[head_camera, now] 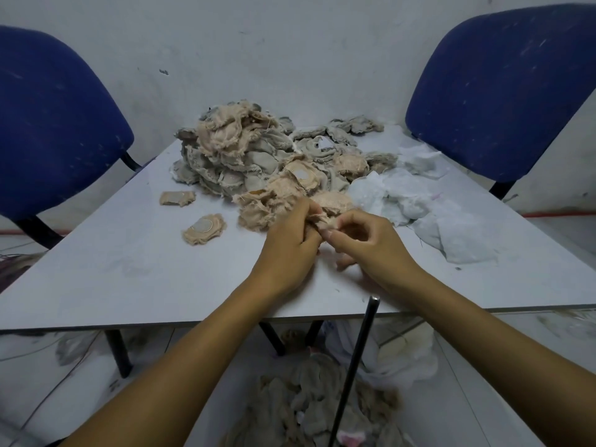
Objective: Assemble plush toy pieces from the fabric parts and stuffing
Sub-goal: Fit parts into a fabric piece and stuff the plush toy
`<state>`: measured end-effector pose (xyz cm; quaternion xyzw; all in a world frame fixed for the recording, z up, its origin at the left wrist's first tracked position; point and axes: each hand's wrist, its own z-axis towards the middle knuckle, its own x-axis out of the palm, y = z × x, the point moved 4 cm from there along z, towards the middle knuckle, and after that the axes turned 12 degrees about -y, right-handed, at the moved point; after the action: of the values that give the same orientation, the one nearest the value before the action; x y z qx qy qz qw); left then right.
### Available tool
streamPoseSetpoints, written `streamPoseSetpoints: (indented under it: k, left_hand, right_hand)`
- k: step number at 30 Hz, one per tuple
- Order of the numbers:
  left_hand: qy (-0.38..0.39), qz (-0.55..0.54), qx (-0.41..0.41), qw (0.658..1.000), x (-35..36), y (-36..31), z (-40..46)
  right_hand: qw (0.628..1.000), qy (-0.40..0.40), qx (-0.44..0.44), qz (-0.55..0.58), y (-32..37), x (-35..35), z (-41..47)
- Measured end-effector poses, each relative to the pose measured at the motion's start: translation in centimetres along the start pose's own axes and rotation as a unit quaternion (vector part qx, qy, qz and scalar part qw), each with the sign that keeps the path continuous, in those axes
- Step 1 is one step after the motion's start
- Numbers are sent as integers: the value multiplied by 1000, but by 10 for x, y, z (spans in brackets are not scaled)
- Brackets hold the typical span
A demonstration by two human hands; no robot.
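Observation:
A small beige fabric piece (325, 221) with frayed edges is pinched between my left hand (290, 243) and my right hand (367, 240), just above the white table (129, 269). Both hands grip it with their fingertips. Behind them rises a large heap of beige and grey fabric parts (251, 156). White stuffing (429, 204) lies spread to the right of the heap. On the table left of my hands lie two loose beige pieces: a round one (204, 228) and a smaller one (177, 198) farther back.
Two blue chairs stand behind the table, one at the left (54, 124) and one at the right (503, 88). A thin black rod (354, 366) leans at the table's near edge. Below the table lies a heap of plush parts (316, 398).

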<state>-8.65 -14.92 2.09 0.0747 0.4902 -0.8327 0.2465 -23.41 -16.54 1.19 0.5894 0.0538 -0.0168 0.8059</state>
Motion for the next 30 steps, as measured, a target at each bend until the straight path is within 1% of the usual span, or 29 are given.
streamPoseSetpoints:
  k: [1,2,4,6,8,9,10,11,12,13,14,15,16,17,18,19,20,21,22,24,25,26,27,28,30]
  left_hand:
    - [24,14,7,1000,2,0,0]
    - [43,10,-3,999,4,0,-1]
    - [66,-68,-76,993,7,2,0]
    - [54,-147,-142,977,6,4,4]
    - [22,-187,-192,963,2,7,7]
    - [10,-208,-217,954,0,9,8]
    - [10,-229,-237,944,-2,10,9]
    - [29,-249,-248,936,-3,11,10]
    - [75,-261,-250,929,-3,10,11]
    - [141,-262,-243,923,-2,7,10]
    - [198,-253,-232,918,-3,4,8]
    - [221,-238,-225,919,-3,4,8]
    - [203,-218,-224,928,-5,6,11]
    - [157,-196,-229,940,-7,10,14]
    - [101,-165,-220,956,-10,14,17]
    - [49,-119,-192,973,-14,15,20]
    - [19,-66,-145,987,-16,16,23]
    - [16,-21,-92,995,-16,15,23]
    - [27,7,-43,999,-14,12,23]
    - [53,22,27,998,-9,6,22]
    - [56,14,45,997,-6,4,22]
    - [54,-9,44,998,-5,3,23]
    - [51,-40,25,998,-3,2,23]
    - [44,-70,-2,997,-2,2,23]
    - [20,-117,-62,991,-1,6,22]
  right_hand:
    - [999,-20,-14,-31,-1,0,0]
    - [996,-44,-33,-65,-1,0,1]
    - [987,-76,-70,-122,1,0,1]
    - [982,-66,-94,-150,4,2,0]
    - [982,-29,-97,-157,8,6,-1]
    - [987,-14,-84,-133,10,7,-1]
    - [993,-18,-68,-96,11,6,1]
    - [995,-36,-58,-66,13,3,5]
    - [994,-59,-62,-68,14,-2,11]
    - [987,-71,-80,-117,15,-6,18]
    - [972,-61,-106,-199,15,-9,25]
    - [952,-38,-125,-276,14,-8,30]
    - [938,-15,-131,-321,9,-7,33]
    - [934,-1,-128,-333,4,-5,33]
    - [934,-4,-131,-332,0,-3,31]
    - [933,-21,-145,-330,-2,-2,29]
    - [930,-41,-160,-327,-1,-2,25]
    - [931,-51,-171,-318,-1,-3,23]
    - [937,-45,-180,-297,-1,-3,20]
    - [956,-8,-173,-237,-1,-5,17]
    - [968,9,-152,-199,-1,-6,15]
    - [978,17,-130,-161,-1,-7,14]
    - [984,16,-117,-130,-2,-8,13]
    - [987,10,-118,-113,-2,-10,12]
    - [985,1,-133,-114,-1,-13,9]
